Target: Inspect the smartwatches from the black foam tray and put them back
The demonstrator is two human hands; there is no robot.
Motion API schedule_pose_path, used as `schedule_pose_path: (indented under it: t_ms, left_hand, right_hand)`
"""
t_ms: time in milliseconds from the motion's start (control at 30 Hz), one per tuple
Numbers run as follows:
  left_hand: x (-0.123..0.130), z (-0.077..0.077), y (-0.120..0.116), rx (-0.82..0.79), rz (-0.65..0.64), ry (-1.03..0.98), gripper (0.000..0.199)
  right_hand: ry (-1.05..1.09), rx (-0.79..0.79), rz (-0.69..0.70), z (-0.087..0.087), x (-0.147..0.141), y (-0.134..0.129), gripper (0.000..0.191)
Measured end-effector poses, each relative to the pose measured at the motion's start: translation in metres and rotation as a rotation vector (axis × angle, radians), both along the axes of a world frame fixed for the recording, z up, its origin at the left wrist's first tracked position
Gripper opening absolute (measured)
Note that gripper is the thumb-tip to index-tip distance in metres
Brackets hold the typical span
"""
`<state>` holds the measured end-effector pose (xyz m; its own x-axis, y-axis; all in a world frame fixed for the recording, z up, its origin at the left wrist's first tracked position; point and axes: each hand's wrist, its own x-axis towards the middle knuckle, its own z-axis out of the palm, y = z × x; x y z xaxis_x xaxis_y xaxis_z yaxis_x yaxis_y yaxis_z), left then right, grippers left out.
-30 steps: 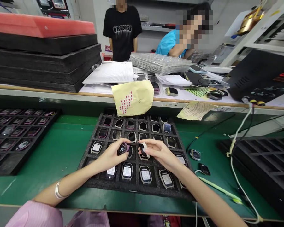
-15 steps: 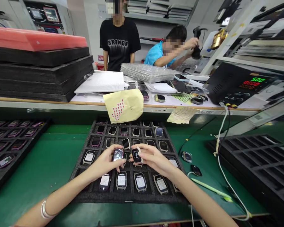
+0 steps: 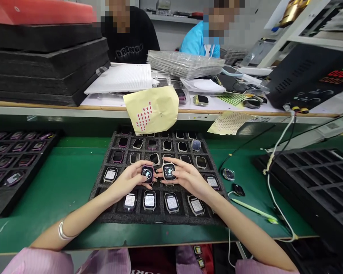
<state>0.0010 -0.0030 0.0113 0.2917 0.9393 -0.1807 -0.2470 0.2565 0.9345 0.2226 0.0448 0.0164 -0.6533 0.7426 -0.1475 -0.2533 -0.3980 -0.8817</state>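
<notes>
The left hand (image 3: pixel 131 178) pinches a purple-framed smartwatch body (image 3: pixel 147 174) between thumb and fingers, its lit face turned up towards the wearer; the right hand (image 3: pixel 188 176) likewise pinches a pale-framed smartwatch body (image 3: pixel 169 172) by its edges, its screen also showing a dial; the two watches stand side by side, near each other, above the middle of a black foam tray (image 3: pixel 160 219). Strapless watches sit in the tray's compartments; four in the near row, among them a silver-framed watch (image 3: pixel 171 202), show white grids on their screens, while most in the far rows are dark.

The tray lies on a green workbench (image 3: pixel 65 182); to its left is another foam tray (image 3: pixel 5 198) of purple-framed watches, to its right a light-green stick (image 3: pixel 254 210), a small black device (image 3: pixel 238 189) and a stack of black compartment trays (image 3: pixel 303 182). Beyond, a yellow sheet (image 3: pixel 157 108) with red arrows hangs over the shelf edge; a black power supply (image 3: pixel 305 72) stands at the right; two people, one in a black shirt (image 3: pixel 131 36), one in a blue shirt (image 3: pixel 193 40), are behind the shelf.
</notes>
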Motion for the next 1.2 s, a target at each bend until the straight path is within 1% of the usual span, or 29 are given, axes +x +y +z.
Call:
schedule_pose_path:
  t_ms: [167,400,533,633,700,867,933,1000,1067,1133,1200]
  left_hand:
    - [0.001,-0.001,0.000,0.052,-0.020,0.015,0.042]
    - [0.001,-0.004,0.001,0.072,-0.054,0.014,0.042]
    - [0.001,-0.004,0.000,0.085,-0.062,0.016,0.041]
    - [0.001,-0.003,0.000,0.092,-0.067,0.004,0.040]
    - [0.001,-0.002,0.000,0.099,-0.065,-0.005,0.039]
    - [0.001,-0.001,0.000,0.111,-0.064,-0.006,0.037]
    - [0.001,-0.001,0.000,0.113,-0.062,-0.005,0.036]
    - [0.002,-0.001,0.000,0.111,-0.058,-0.010,0.036]
    - [0.002,0.000,0.000,0.105,-0.050,-0.019,0.035]
    - [0.002,0.000,0.000,0.099,-0.040,-0.029,0.035]
    - [0.002,0.000,0.001,0.093,-0.030,-0.032,0.035]
  right_hand:
    - [-0.035,0.068,-0.009,0.000,-0.001,-0.002,0.046]
    - [-0.069,0.120,-0.010,-0.004,0.000,-0.001,0.044]
    - [-0.122,0.165,-0.017,-0.008,0.001,0.000,0.042]
    - [-0.158,0.197,-0.015,-0.007,0.001,-0.002,0.043]
    - [-0.169,0.218,0.017,-0.004,0.001,-0.003,0.047]
    - [-0.188,0.244,0.124,0.004,0.007,-0.006,0.073]
    - [-0.245,0.268,0.138,0.006,0.014,-0.006,0.073]
    - [-0.349,0.330,0.123,0.009,0.024,-0.005,0.067]
    - [-0.498,0.447,0.077,0.011,0.037,-0.003,0.058]
    - [-0.703,0.624,0.015,0.011,0.050,0.000,0.050]
    - [-0.909,0.824,-0.001,0.009,0.062,0.002,0.043]
